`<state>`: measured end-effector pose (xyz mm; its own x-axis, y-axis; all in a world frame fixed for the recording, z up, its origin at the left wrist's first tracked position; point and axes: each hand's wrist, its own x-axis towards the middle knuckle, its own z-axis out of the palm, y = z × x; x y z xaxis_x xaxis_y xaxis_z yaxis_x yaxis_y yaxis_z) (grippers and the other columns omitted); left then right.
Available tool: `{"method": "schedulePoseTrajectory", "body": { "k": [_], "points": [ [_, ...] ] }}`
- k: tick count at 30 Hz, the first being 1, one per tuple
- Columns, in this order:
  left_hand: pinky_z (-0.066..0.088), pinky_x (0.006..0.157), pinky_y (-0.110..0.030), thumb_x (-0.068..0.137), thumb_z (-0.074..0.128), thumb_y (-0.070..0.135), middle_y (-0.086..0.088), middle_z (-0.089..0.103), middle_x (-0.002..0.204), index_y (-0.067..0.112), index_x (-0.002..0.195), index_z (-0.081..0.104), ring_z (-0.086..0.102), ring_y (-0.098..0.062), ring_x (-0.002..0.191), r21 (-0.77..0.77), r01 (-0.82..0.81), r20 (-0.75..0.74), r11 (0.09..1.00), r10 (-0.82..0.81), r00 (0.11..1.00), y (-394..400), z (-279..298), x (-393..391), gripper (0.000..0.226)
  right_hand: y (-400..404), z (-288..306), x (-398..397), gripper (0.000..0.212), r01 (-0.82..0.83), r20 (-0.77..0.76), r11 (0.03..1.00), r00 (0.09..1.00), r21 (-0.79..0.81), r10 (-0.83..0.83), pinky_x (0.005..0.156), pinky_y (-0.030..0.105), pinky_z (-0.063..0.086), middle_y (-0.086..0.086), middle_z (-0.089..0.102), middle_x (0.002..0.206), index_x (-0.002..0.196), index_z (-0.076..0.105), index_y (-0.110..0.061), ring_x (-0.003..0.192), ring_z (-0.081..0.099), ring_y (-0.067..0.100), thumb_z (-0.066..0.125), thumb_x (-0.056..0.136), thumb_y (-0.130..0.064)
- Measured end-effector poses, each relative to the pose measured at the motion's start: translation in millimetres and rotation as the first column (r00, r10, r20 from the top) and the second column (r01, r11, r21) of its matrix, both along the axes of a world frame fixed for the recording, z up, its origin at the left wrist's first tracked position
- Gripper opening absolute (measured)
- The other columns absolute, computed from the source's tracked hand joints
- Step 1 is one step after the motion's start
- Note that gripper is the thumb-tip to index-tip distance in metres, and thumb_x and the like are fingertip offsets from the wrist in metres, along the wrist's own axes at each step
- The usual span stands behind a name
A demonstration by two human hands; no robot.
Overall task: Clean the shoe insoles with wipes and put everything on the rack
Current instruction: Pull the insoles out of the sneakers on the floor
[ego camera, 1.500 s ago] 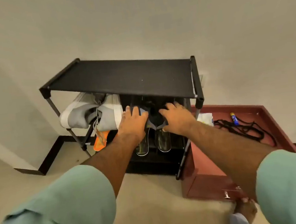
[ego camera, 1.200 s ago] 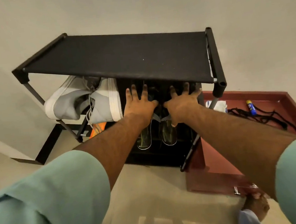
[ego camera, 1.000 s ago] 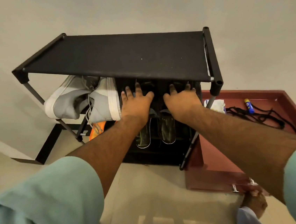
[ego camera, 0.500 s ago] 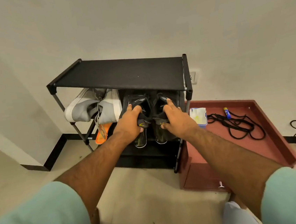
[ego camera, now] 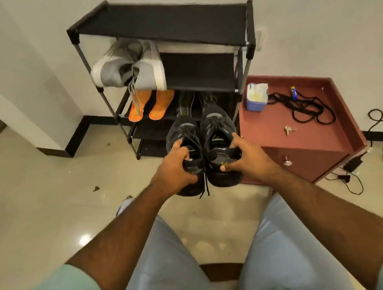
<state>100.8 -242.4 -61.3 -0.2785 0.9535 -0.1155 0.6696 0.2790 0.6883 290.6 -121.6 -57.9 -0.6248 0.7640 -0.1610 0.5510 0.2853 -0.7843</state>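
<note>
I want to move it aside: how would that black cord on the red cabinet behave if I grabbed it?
The black cord lies in loose, tangled loops on the red cabinet, so it is probably floppy and would likely trail or snag. It looks thin, so probably light. It might drag the keys lying nearby.

Both our arms reach forward, each hand gripping a black shoe.

Our left hand point(ego camera: 174, 168) curls round the heel end of the left black shoe point(ego camera: 182, 134), fingers hooked over its collar. Our right hand point(ego camera: 246, 158) grips the right black shoe point(ego camera: 216, 123) the same way, thumb pressed across the heel and fingers wrapped along the outer side. Our forearms run bare and nearly straight, converging toward the middle, with short green sleeves at the upper arms. The hands sit close together, side by side.
</note>
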Motion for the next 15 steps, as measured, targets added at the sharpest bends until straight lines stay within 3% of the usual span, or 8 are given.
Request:
{"method": "schedulePoseTrajectory", "body": {
  "k": [4,6,8,10,13,15],
  "points": [
    [0.046,0.097,-0.031,0.069,0.082,0.014,-0.010,0.010,0.164,0.028,0.073,0.038,0.046,-0.033,0.132,-0.168,0.013,0.052,0.986,-0.004,0.999,-4,-57,-2,0.046,1,-65,-1,0.047,0.072,0.055,0.988,0.996,-0.138,-0.065,0.081,0.042,0.053,0.003,0.065,0.094,0.078,0.053,-0.011,0.088,0.062,0.019,0.090,0.050,-0.023],
    [0.043,0.094,-0.026,0.073,0.080,0.012,-0.010,0.000,0.165,0.029,0.072,0.038,0.050,-0.032,0.128,-0.240,0.034,0.067,0.970,-0.018,0.998,1,-88,-5,0.046,5,-96,-6,0.048,0.083,0.106,0.982,0.992,-0.171,-0.066,0.080,0.038,0.052,0.007,0.064,0.095,0.083,0.055,-0.003,0.091,0.062,0.023,0.089,0.053,-0.020],
    [0.043,0.097,-0.028,0.075,0.079,0.011,-0.010,-0.004,0.165,0.029,0.071,0.036,0.048,-0.034,0.132,-0.296,0.048,0.090,0.954,-0.022,0.996,16,-121,-12,0.046,16,-131,-15,0.042,0.094,0.136,0.975,0.988,-0.199,-0.068,0.072,0.022,0.047,0.008,0.061,0.099,0.082,0.054,0.000,0.091,0.058,0.022,0.087,0.057,-0.010],
    [0.041,0.100,-0.029,0.077,0.078,0.011,-0.011,-0.004,0.165,0.027,0.072,0.036,0.044,-0.037,0.135,-0.343,0.058,0.098,0.937,-0.026,0.995,31,-152,-22,0.045,28,-163,-26,0.037,0.084,0.136,0.969,0.989,-0.233,-0.053,0.077,0.015,0.045,0.004,0.060,0.112,0.081,0.058,-0.005,0.103,0.057,0.020,0.086,0.057,-0.006],
    [0.033,0.102,-0.024,0.079,0.078,0.011,-0.011,-0.003,0.166,0.015,0.087,0.048,0.040,-0.040,0.137,-0.432,0.068,0.112,0.899,-0.022,0.993,55,-209,-39,0.031,52,-217,-43,0.040,0.080,0.157,0.954,0.987,-0.288,-0.035,0.102,0.034,0.040,0.004,0.048,0.140,0.069,0.054,-0.027,0.133,0.040,0.024,0.086,0.059,-0.006],
    [0.030,0.108,-0.023,0.080,0.077,0.010,-0.008,0.001,0.166,0.008,0.106,0.057,0.039,-0.039,0.138,-0.461,0.061,0.118,0.885,-0.007,0.993,70,-242,-50,0.034,64,-246,-53,0.044,0.064,0.188,0.960,0.982,-0.273,-0.012,0.102,0.024,0.034,0.005,0.042,0.144,0.066,0.047,-0.028,0.140,0.029,0.017,0.083,0.063,-0.003]
  ]
}}
